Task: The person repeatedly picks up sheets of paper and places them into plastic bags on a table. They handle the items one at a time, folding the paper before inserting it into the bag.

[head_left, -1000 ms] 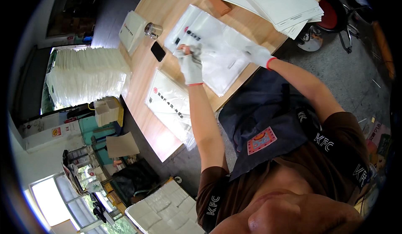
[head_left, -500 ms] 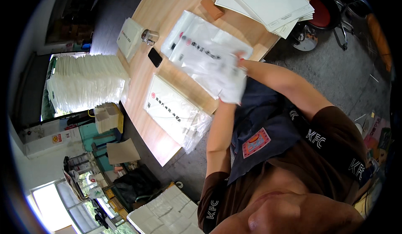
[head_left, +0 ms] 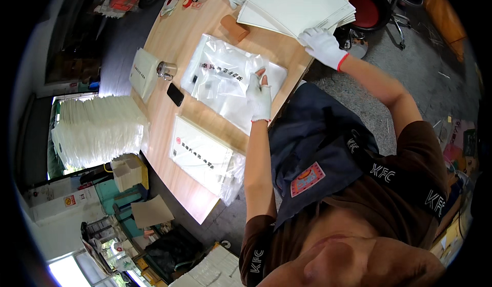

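Clear printed plastic bags [head_left: 210, 89] lie stacked on the table, the top one's film crumpled and puffed up. My left hand [head_left: 258, 96], in a white glove with bare fingertips showing, is at the near edge of the top bag. Its thumb and finger appear to grip the film. My right hand [head_left: 322, 46], in a white glove with a red cuff, reaches to the near corner of a pile of large white sheets [head_left: 292, 5]. Its fingers are stretched out over that corner; whether any slip beneath the sheet is hidden.
Filled bags [head_left: 200, 156] lie left of my left forearm. A phone [head_left: 175, 94], a metal-lidded jar [head_left: 166, 70] and another small pile [head_left: 143, 74] are farther left. A brown block [head_left: 234, 28] sits by the sheets. A tall stack [head_left: 100, 130] stands beyond the table [head_left: 192, 200]; a chair [head_left: 369, 7] stands right.
My right hand has left the bags and moved away to the far right, onto the white sheets. My left hand stays at the bags, whose top film now stands puffed up.
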Demonstrator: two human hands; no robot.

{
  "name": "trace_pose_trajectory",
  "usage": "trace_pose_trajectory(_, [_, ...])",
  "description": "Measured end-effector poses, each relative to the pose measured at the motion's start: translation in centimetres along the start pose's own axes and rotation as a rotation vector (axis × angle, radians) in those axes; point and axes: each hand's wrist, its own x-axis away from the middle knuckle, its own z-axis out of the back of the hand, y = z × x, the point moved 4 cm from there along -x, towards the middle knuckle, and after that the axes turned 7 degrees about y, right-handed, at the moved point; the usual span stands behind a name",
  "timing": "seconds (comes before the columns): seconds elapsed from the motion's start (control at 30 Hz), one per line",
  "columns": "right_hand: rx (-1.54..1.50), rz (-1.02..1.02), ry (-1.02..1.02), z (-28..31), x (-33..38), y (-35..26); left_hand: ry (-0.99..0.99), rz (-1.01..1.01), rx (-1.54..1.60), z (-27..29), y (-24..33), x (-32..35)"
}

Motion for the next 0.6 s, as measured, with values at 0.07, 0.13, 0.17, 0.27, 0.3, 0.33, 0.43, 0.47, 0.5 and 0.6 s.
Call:
trace_pose_trajectory(0.07, [0.038,0.036,-0.068,-1.2,-0.2,1.9,-0.083,0.124,0.079,-1.9,-1.0,-1.5])
trace_pose_trajectory(0.13, [0.052,0.171,-0.086,-1.9,-0.4,2.5,-0.104,0.115,0.161,-3.5,-0.4,-2.2])
trace_pose_trajectory(0.17, [0.074,0.208,-0.062,-1.9,-0.4,2.7,-0.114,0.112,0.203,-4.0,0.1,-2.4])
trace_pose_trajectory(0.27, [0.148,0.299,-0.01,-1.8,-0.8,3.3,-0.262,0.248,0.495,-6.5,0.6,-2.9])
trace_pose_trajectory(0.3, [0.178,0.311,-0.006,-1.8,-1.6,3.8,-0.311,0.286,0.617,-7.5,0.8,-3.1])
trace_pose_trajectory(0.33, [0.204,0.323,0.002,-1.3,-2.6,3.7,-0.369,0.264,0.49,-8.1,0.9,-3.4])
trace_pose_trajectory(0.43, [0.074,0.373,0.05,2.0,-2.2,1.3,-0.439,0.422,0.548,-9.6,0.9,-4.0])
trace_pose_trajectory(0.47, [-0.001,0.391,0.085,4.3,-1.3,-1.2,-0.386,0.629,0.865,-10.2,0.7,-3.7])
trace_pose_trajectory(0.5, [-0.061,0.388,0.034,5.6,0.2,-3.2,-0.33,0.834,1.183,-10.9,0.9,-3.3])
trace_pose_trajectory(0.6, [-0.385,0.196,-0.011,8.3,3.3,-5.6,-0.254,0.812,0.778,-9.7,-0.8,-2.0])
